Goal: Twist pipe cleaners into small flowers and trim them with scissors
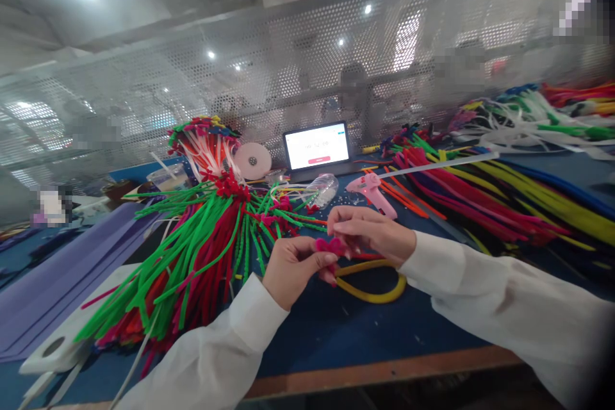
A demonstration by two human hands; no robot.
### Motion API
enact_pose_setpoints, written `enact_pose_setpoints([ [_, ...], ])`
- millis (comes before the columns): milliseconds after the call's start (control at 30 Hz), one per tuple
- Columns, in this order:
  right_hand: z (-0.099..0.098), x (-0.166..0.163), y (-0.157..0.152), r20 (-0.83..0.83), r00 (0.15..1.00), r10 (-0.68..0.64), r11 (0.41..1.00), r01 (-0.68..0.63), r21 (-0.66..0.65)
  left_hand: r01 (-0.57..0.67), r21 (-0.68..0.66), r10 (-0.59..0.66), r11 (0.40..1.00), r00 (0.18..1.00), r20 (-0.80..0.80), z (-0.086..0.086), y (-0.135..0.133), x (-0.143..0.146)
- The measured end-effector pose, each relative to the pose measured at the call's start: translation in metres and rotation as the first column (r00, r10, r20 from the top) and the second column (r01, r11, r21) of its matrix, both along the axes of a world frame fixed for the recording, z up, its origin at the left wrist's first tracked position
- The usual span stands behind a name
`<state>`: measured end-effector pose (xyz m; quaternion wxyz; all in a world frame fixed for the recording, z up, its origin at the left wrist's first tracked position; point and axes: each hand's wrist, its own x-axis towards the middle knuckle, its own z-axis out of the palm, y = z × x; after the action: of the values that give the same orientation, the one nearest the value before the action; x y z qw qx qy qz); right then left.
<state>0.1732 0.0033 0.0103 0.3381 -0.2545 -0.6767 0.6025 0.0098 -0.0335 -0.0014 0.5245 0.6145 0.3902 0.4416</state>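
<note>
My left hand [295,266] pinches a small magenta pipe-cleaner flower [328,246] between thumb and forefinger. Just beside it, my right hand [372,232] has its fingers curled together at the flower's right edge; what lies between these fingertips is hidden. Below both hands a yellow pipe cleaner [372,298] bends into a loop, one end reaching my left fingertips; I cannot tell whether it is held. A pink glue gun [372,192] lies just beyond my right hand.
Green and red pipe-cleaner stems [192,250] pile up at left, beside purple sheets [72,275]. Coloured pipe cleaners [490,198] spread across the right. Behind stand a lit tablet [317,146], a white spool [253,161] and a perforated metal screen [288,83]. The table's wooden edge [375,373] runs in front.
</note>
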Motion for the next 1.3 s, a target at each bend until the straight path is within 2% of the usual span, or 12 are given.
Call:
enact_pose_setpoints([
  [67,0.004,0.004,0.000,0.003,1.000,-0.021,0.980,0.020,0.199,-0.010,-0.016,0.011,1.000,0.999,0.035,0.000,0.001,-0.002],
  [133,0.005,0.007,-0.001,0.034,0.999,-0.029,0.931,0.015,0.363,-0.016,-0.031,0.017,0.999,0.999,0.046,0.000,0.001,-0.003],
  [200,0.005,0.007,-0.002,0.045,0.999,-0.026,0.895,0.004,0.446,-0.011,-0.039,0.013,0.999,0.998,0.057,-0.001,0.000,-0.003],
  [267,0.002,0.006,-0.002,0.031,0.999,-0.036,0.887,0.017,0.462,0.009,-0.030,-0.006,1.000,0.997,0.077,-0.001,0.000,-0.002],
  [500,-0.003,-0.001,-0.004,-0.037,0.998,-0.054,0.961,0.062,0.271,-0.036,0.023,0.034,0.999,0.997,0.066,0.000,-0.002,-0.002],
  [633,-0.002,-0.002,-0.004,-0.040,0.998,-0.044,0.970,0.052,0.238,-0.012,0.086,0.009,0.996,0.999,0.030,0.000,-0.003,-0.003],
  [700,-0.001,-0.002,-0.004,-0.029,0.999,-0.037,0.975,0.043,0.217,-0.034,0.151,0.035,0.988,0.999,-0.005,0.001,-0.004,-0.004],
  [767,-0.001,-0.003,-0.004,-0.021,0.999,-0.034,0.980,0.037,0.195,-0.088,0.279,0.109,0.956,0.992,-0.060,0.003,-0.004,-0.006],
  [833,-0.001,-0.004,-0.004,-0.023,0.999,-0.031,0.982,0.035,0.185,-0.120,0.428,0.196,0.896,0.971,-0.138,0.004,-0.005,-0.008],
  [900,-0.001,-0.005,-0.005,-0.036,0.999,-0.033,0.983,0.039,0.179,-0.122,0.518,0.258,0.847,0.945,-0.200,0.005,-0.005,-0.009],
  [1067,-0.002,-0.007,-0.008,-0.084,0.996,-0.037,0.991,0.047,0.122,-0.162,0.538,0.336,0.827,0.910,-0.244,0.008,-0.007,-0.011],
  [1300,-0.007,-0.011,-0.012,-0.166,0.986,-0.025,0.998,0.014,-0.065,-0.177,0.558,0.360,0.810,0.903,-0.235,0.013,-0.008,-0.014],
])
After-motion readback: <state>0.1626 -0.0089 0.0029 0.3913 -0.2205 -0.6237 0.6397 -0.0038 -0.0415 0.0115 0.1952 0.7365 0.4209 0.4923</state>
